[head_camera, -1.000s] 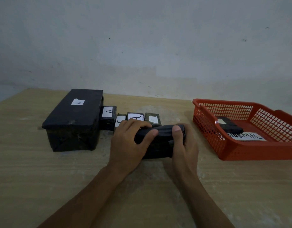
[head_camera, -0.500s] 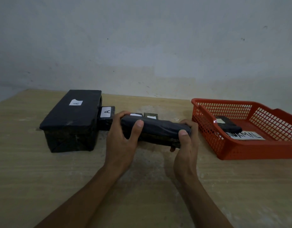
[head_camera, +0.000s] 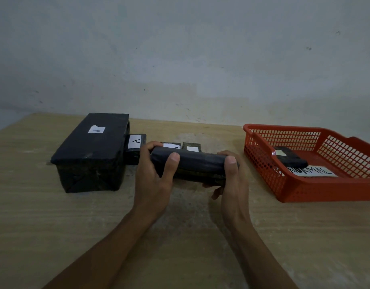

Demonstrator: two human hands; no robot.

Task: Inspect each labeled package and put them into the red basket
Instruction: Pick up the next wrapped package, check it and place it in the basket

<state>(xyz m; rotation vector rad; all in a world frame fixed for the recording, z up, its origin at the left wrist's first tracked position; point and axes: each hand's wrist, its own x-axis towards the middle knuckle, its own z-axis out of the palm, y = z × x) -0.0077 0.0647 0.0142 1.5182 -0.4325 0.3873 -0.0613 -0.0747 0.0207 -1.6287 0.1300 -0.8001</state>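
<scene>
Now, at your far left a large black wrapped box (head_camera: 90,151) with a white "A" label sits on the light wooden table (head_camera: 54,226). Just beside its right end stands a small black package with an "A" label (head_camera: 136,142), and behind your hands two more small labeled packages (head_camera: 191,147) lie in a row. Your left hand (head_camera: 153,178) grips the left end of a long black wrapped package (head_camera: 196,165), thumb on its near face, fingers curled over the top. Your right hand (head_camera: 232,180) grips the right end, fingers curled underneath. The package is lifted off the table. To the right, the red plastic mesh basket (head_camera: 325,188) holds a flat black package (head_camera: 290,158) on a white paper label (head_camera: 313,171).
</scene>
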